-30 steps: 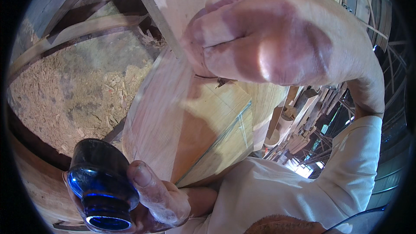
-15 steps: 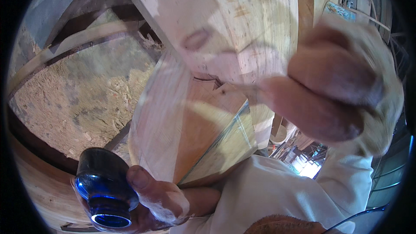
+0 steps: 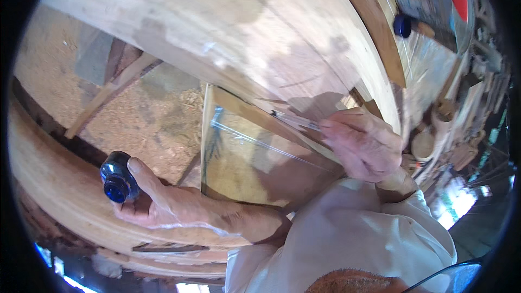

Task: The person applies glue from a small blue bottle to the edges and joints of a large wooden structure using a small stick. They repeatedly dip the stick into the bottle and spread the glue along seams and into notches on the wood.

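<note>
Pen: a thin clear-barrelled pen (image 3: 296, 121) pinched in my right hand (image 3: 366, 144), lying low across the pale wooden plank (image 3: 228, 38), just above the transparent square (image 3: 255, 152) set against the wood.
Pen direction: its dark tip points up and to my left; the long axis runs from my fingers at the lower right toward the upper left, close to flat on the board.
Right fingers: clenched around the rear of the pen, knuckles up.
Left hand (image 3: 163, 206): wrapped around a small dark blue bottle (image 3: 116, 182), thumb along its side, its round end toward the camera; whether it is capped I cannot tell.
Done so far: a faint curved dark line shows on the plank near the tip; I judge some marking is down.
Left to do: I cannot tell how much, since my hand covers part of the line.
Around: sawdust (image 3: 81, 92) lies below the planks.
</note>
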A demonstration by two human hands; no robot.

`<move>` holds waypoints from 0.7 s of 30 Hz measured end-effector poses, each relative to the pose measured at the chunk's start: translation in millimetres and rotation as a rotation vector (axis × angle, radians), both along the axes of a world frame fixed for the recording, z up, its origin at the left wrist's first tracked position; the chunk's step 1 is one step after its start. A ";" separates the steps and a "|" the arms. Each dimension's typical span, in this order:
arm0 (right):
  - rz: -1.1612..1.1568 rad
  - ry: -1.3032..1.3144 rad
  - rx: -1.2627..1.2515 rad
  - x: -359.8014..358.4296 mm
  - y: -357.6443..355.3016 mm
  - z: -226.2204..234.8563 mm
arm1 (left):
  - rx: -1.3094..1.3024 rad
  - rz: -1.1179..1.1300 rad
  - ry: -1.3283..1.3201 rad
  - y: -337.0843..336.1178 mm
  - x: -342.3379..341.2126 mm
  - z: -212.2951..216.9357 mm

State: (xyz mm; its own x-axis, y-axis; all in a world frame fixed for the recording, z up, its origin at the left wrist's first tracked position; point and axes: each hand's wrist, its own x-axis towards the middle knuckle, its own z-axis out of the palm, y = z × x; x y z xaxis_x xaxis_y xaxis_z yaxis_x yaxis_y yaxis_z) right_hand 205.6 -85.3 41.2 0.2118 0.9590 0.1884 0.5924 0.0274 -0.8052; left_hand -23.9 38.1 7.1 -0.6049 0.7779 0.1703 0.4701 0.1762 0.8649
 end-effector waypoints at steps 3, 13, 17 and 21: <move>-0.034 0.003 0.105 3.2 -19.4 -18.4 | 0.059 -0.072 -0.003 3.8 0.2 -10.5; 0.005 0.089 0.168 23.8 -55.9 -21.9 | 0.158 -0.158 0.176 4.6 -2.2 -8.8; -0.049 0.127 0.182 25.2 -56.0 -27.7 | 0.192 -0.188 0.243 10.6 -13.9 -17.6; -0.060 0.142 0.147 18.8 -56.2 -30.5 | 0.174 -0.203 0.251 8.0 -12.4 -13.4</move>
State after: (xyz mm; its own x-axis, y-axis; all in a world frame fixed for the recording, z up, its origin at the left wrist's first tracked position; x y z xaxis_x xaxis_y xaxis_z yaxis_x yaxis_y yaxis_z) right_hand 224.3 -141.5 10.6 0.3021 0.9083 0.2894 0.4773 0.1187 -0.8707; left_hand -36.3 46.0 -6.3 -0.3637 0.8242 0.4341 0.6819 -0.0819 0.7269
